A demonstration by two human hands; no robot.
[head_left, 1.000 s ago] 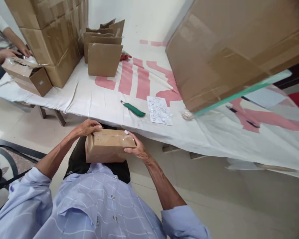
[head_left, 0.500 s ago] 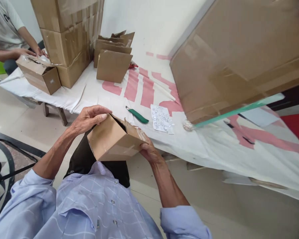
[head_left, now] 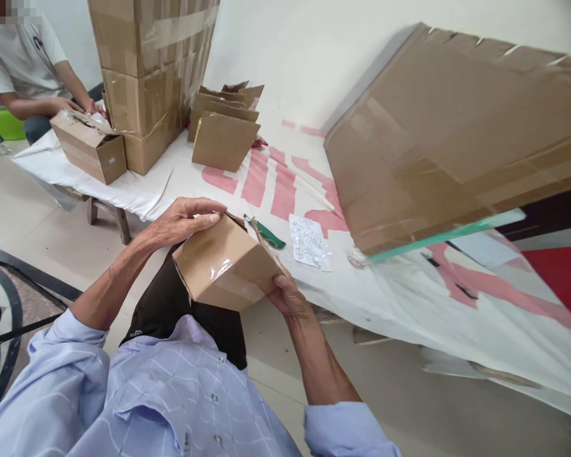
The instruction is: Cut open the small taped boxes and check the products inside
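Note:
Between my two hands a small brown cardboard box [head_left: 233,270] is held tilted above my lap, with shiny clear tape on the side facing me. My left hand [head_left: 183,222] grips its upper left edge, thumb on the near side and fingers along the top. At the lower right corner my right hand [head_left: 288,293] is closed round the box, its fingers partly hidden behind. Just past the box a green utility knife [head_left: 266,235] lies on the cloth. Right of the knife is a white sheet [head_left: 309,242] bearing small clear pieces.
A white and pink cloth covers the long table [head_left: 385,285]. Folded cardboard pieces [head_left: 226,139] stand at the back, beside stacked cartons [head_left: 147,95]. A large cardboard panel [head_left: 452,139] leans at right. At far left another person [head_left: 28,70] handles an open carton [head_left: 90,146].
The box has tipped away from me, so its dark top gap no longer shows and more of its taped side does. My hands keep their hold. The view has shifted slightly.

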